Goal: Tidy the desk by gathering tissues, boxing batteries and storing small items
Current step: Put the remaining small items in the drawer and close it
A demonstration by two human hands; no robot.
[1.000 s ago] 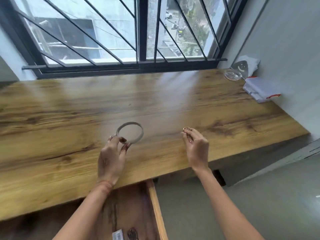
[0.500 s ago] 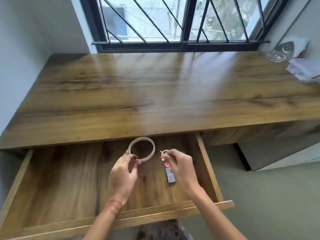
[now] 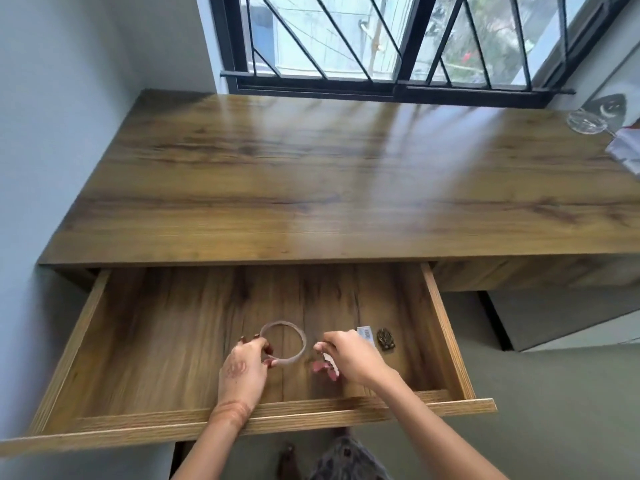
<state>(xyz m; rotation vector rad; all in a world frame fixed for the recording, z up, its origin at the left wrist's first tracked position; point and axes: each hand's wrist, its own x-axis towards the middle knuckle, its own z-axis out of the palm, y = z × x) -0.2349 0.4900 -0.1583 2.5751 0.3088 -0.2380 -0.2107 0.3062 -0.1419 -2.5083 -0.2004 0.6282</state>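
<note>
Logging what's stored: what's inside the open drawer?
A ring, held by the left hand; a pink trinket in the right hand; a labelled packet and a dark ornament beside it. The hands hide the drawer floor beneath them.

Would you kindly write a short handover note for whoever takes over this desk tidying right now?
Left hand grips a thin ring over the open drawer. Right hand pinches a small pink-and-white item beside it.
Done: a labelled item and a dark trinket lie in the drawer.
Left: set both held things down and shut the drawer; a glass dish and a white bundle sit at the far right of the desk.
</note>
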